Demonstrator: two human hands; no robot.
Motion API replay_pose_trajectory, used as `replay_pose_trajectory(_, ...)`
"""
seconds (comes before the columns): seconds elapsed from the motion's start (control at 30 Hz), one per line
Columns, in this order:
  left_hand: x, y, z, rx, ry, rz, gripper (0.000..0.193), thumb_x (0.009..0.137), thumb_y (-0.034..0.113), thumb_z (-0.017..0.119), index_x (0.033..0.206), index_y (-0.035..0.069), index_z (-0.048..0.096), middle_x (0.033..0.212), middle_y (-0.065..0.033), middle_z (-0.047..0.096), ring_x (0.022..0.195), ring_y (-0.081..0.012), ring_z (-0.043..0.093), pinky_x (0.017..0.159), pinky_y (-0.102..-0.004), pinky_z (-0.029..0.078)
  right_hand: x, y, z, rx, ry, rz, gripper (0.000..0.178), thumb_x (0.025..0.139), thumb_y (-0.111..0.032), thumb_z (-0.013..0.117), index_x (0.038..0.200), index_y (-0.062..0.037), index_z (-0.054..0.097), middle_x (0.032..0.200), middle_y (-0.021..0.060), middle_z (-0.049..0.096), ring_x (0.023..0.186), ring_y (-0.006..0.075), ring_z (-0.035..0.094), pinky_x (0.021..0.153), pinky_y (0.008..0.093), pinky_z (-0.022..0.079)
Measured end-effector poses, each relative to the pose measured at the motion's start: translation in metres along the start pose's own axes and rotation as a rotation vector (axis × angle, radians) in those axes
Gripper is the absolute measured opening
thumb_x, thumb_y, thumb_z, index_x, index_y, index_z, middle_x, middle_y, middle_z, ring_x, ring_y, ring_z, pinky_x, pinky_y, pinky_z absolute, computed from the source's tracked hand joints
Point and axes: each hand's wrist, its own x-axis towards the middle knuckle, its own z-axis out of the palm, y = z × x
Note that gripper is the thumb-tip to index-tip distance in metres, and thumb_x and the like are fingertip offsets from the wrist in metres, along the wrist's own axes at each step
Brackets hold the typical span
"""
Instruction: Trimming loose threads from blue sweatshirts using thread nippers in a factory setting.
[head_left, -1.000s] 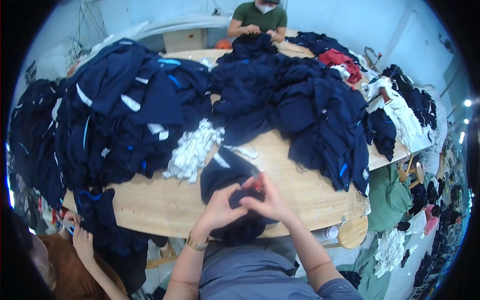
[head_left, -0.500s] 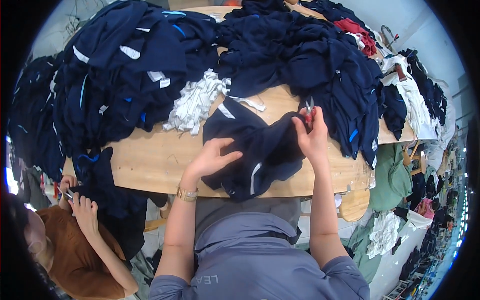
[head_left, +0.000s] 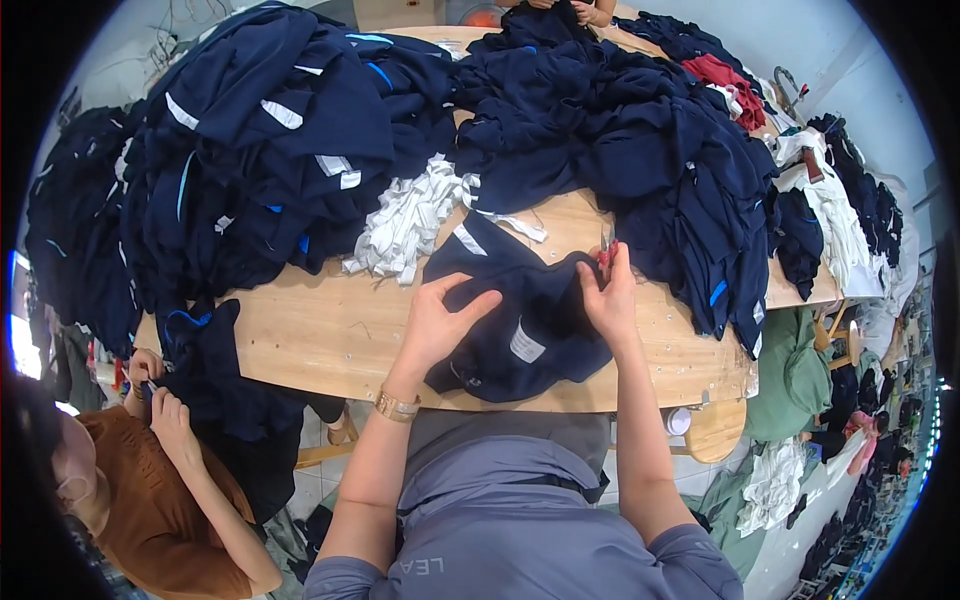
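A dark navy garment (head_left: 556, 310) lies bunched on the table's front edge, a white label (head_left: 526, 342) on it facing up. At its left side my left hand (head_left: 440, 325) rests on the cloth, thumb spread away from the fingers and holding nothing I can see. My right hand (head_left: 614, 300) is closed round small red-handled thread snips (head_left: 605, 258), blades pointing away from me. Its thumb and fingertips touch the garment's right edge. A white strip (head_left: 468, 240) shows at the garment's far left corner.
Beyond the garment, white cut strips (head_left: 405, 225) lie heaped on the wooden table (head_left: 300, 335). Large navy garment piles (head_left: 260, 150) rise at left and at far right. A co-worker in a brown top (head_left: 165, 500) sits at left, handling navy cloth; another person's hands (head_left: 585, 12) show at the far edge.
The garment's white label has turned flatter and now shows its face. My right hand has come lower and slightly left with the snips. At the far edge, another person's hands have come into view.
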Motion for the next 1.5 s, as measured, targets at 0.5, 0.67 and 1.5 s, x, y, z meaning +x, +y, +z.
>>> replay_pose_trajectory(0.5, -0.003, 0.014, 0.008, -1.034, 0.053, -0.135, 0.019, 0.082, 0.002, 0.064, 0.090, 0.006, 0.046, 0.088, -0.0036, 0.058, 0.083, -0.0103, 0.057, 0.074, -0.0229, 0.049, -0.056, -0.039, 0.032, 0.366, -0.046, 0.182, 0.029, 0.077, -0.003, 0.064, 0.097, -0.0007, 0.044, 0.075, 0.0037, 0.050, 0.063, 0.0080, 0.042, 0.060, 0.0208, 0.038)
replay_pose_trajectory(0.67, -0.007, 0.029, 0.014, -0.783, 0.124, -0.004, 0.031, 0.075, -0.005, 0.068, 0.090, 0.007, 0.044, 0.085, -0.0023, 0.056, 0.075, -0.0075, 0.056, 0.070, -0.0226, 0.049, -0.026, -0.065, 0.013, 0.461, -0.048, 0.020, 0.027, 0.076, 0.000, 0.061, 0.098, -0.0017, 0.045, 0.084, 0.0049, 0.053, 0.069, 0.0082, 0.044, 0.065, 0.0209, 0.038)
replay_pose_trajectory(1.5, -0.017, 0.043, 0.018, -0.667, 0.078, 0.000, 0.027, 0.077, -0.001, 0.067, 0.101, 0.001, 0.056, 0.093, -0.0041, 0.061, 0.085, -0.0091, 0.057, 0.076, -0.0228, 0.047, -0.014, -0.079, -0.002, 0.565, -0.140, 0.030, 0.029, 0.076, -0.008, 0.070, 0.094, -0.0042, 0.047, 0.083, 0.0017, 0.052, 0.072, 0.0077, 0.047, 0.067, 0.0204, 0.039)
